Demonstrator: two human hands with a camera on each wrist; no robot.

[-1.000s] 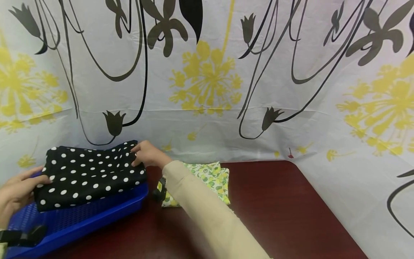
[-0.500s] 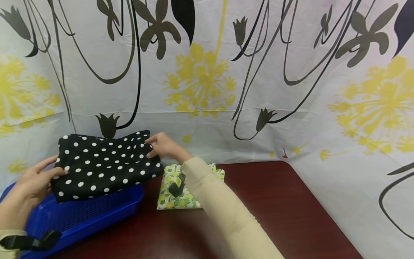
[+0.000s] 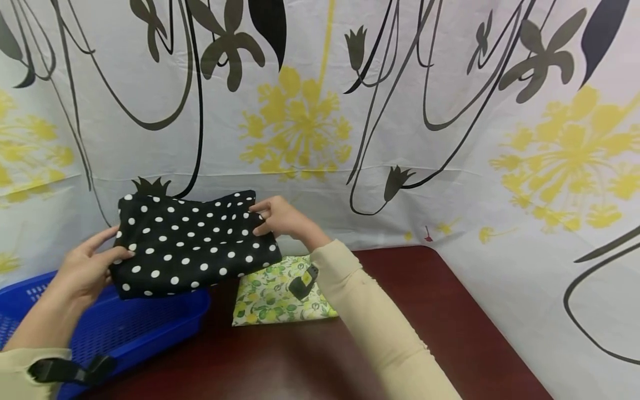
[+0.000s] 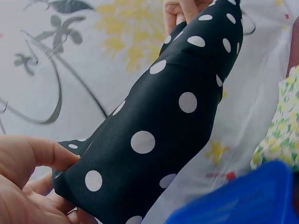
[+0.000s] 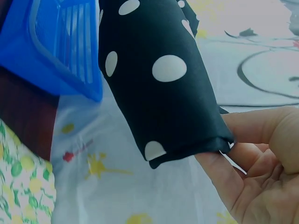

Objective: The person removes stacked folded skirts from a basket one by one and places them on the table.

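A folded black cloth with white polka dots (image 3: pixel 187 244) hangs in the air between both hands, above the right end of a blue plastic basket (image 3: pixel 145 328). My left hand (image 3: pixel 85 272) pinches its left edge, thumb on the near face. At the opposite edge my right hand (image 3: pixel 285 219) pinches the cloth between thumb and fingers; the right wrist view shows this grip on the folded corner (image 5: pixel 224 144). Below the right forearm lies a folded lemon-print cloth (image 3: pixel 270 294) on the table, partly covered by the sleeve and the dotted cloth.
The dark red-brown table (image 3: pixel 400 300) extends to the right of the lemon-print cloth. Behind it hangs a white curtain (image 3: pixel 310 211) with yellow and grey flowers, close to the table's back edge. The basket stands at the table's left.
Both hands have lifted the dotted cloth up from the basket and carried it rightward, its right end now overlapping the lemon-print cloth. The head view has turned slightly right.
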